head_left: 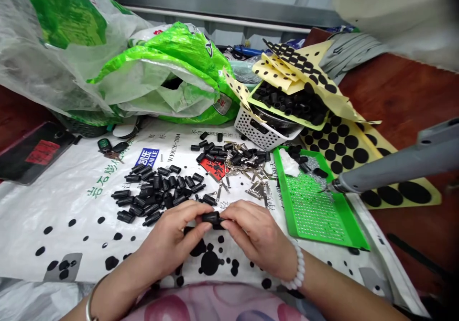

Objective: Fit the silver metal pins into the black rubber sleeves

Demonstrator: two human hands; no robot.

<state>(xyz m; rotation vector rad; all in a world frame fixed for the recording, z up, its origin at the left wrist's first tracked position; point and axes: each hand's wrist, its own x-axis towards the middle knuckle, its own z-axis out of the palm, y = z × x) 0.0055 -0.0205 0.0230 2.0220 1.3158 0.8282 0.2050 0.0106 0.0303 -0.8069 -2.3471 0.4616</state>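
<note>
Pinching a black cylinder (211,218) by the left end with left hand (170,231), narrow right end with right hand (256,231).

Both arms bare, reaching in! Left forearm (124,280) at seven o'clock, angled toward two. Right forearm (333,283) at five o'clock, angled toward ten. Left hand (169,237) pinching, thumb against fingertips. Right hand (253,232) pinching too, knuckles up, other fingers curled under. Fingertips close together toward six o'clock, wrists well apart.
</note>
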